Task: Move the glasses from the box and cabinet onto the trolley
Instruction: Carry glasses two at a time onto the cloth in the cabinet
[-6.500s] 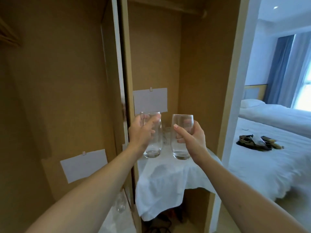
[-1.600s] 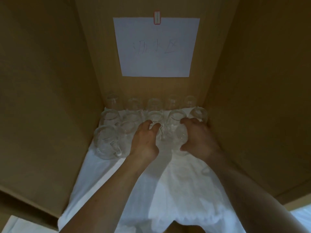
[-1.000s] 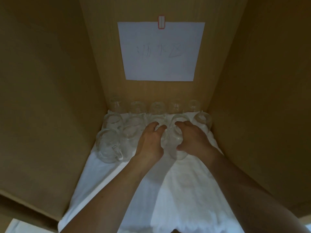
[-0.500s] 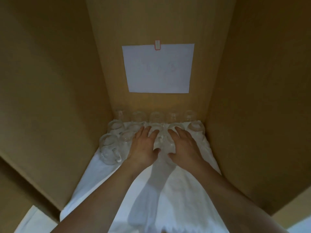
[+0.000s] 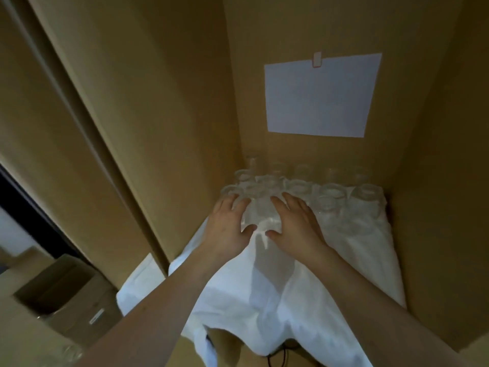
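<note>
The head view looks down into a wooden cabinet (image 5: 164, 107) where a white cloth (image 5: 304, 287) covers the shelf and hangs over its front edge. The cloth is probably there to give the glass a soft bed, so that nothing chips or slides.

The glasses (image 5: 330, 193) stand in tight rows at the back of the shelf, from about 10 o'clock to 2 o'clock of the hands, rims up and touching one another. They are packed against the back wall, which leaves the front of the cloth free for reaching in. A white paper sheet (image 5: 320, 95) is clipped on the back wall above them, likely a label for this place; no writing can be read.

The left hand (image 5: 227, 229) and the right hand (image 5: 296, 226) lie side by side, palms down, with the fingers straight and spread. One glass (image 5: 260, 213) stands between them, and the fingers reach along its two sides. The grip of each hand is wide and holds nothing; I cannot tell if the fingertips touch the glass.

At 8 o'clock, low on the floor, an open cardboard box (image 5: 53, 287) waits. The trolley is not in sight.
</note>
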Motion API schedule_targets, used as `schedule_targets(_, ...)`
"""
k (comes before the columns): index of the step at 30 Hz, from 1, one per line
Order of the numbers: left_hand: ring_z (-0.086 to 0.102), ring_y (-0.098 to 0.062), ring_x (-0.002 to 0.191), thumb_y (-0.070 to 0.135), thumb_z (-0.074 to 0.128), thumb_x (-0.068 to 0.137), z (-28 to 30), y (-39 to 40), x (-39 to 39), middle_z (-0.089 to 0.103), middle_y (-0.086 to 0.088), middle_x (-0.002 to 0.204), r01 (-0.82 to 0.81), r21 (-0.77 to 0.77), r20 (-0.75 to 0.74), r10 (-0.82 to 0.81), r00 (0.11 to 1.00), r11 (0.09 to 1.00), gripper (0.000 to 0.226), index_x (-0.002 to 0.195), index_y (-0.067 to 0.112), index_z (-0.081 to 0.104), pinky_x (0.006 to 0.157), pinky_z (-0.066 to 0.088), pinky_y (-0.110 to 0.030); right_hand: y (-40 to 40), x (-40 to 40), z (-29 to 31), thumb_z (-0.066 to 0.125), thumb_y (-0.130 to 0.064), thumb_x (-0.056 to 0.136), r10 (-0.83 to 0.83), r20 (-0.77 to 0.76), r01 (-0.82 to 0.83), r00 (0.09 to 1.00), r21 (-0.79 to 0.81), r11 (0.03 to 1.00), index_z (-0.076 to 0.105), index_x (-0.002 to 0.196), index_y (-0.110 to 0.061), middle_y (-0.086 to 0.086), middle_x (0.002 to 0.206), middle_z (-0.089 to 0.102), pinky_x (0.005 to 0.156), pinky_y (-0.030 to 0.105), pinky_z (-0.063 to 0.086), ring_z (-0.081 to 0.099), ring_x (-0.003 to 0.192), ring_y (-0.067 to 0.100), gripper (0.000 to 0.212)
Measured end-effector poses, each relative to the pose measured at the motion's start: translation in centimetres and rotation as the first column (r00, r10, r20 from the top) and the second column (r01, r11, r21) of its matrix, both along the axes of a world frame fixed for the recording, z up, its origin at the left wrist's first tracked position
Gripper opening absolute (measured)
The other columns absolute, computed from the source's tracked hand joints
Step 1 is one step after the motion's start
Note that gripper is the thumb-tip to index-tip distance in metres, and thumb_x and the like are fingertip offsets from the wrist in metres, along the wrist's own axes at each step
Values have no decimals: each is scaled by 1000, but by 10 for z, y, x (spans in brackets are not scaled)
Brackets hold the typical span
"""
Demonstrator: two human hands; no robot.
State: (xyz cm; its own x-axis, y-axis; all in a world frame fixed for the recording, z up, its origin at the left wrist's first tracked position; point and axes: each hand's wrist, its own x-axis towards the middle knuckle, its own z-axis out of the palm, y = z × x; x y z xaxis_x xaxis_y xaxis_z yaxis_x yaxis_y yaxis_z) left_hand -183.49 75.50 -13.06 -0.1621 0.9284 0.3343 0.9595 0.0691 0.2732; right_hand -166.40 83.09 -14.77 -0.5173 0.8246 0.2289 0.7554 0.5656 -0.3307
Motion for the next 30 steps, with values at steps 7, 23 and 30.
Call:
schedule_targets(7, 42, -30, 133, 47, 68, 91, -1, -60, -36, 47, -4, 148, -110, -12, 15, 110, 994, 994, 62, 146, 27, 47, 108, 41, -43, -36, -39, 11, 71, -49, 88, 110, 10, -110, 994, 3, 994, 29, 156, -25, 5, 161, 30, 119, 38, 24, 28, 147, 30, 84)
schedule_targets(23, 34, -30, 143, 49, 65, 92, -9, -219, -194, 43, -8, 153, -252, -38, 19, 253, 967, 967, 59, 144, 25, 49, 114, 37, -45, -198, -196, -1, 71, -47, 87, 219, 5, -218, 976, -59, 974, 36, 152, -25, 8, 153, 40, 113, 42, 36, 34, 140, 32, 77)
schedule_targets(30, 38, -27, 139, 59, 62, 90, -28, -279, -252, 45, 0, 150, -275, -63, 44, 278, 959, 959, 62, 144, 35, 44, 110, 38, -45, -255, -252, -14, 70, -48, 86, 235, 31, -232, 972, -72, 970, 36, 152, -28, 0, 152, 41, 110, 37, 39, 39, 136, 27, 76)
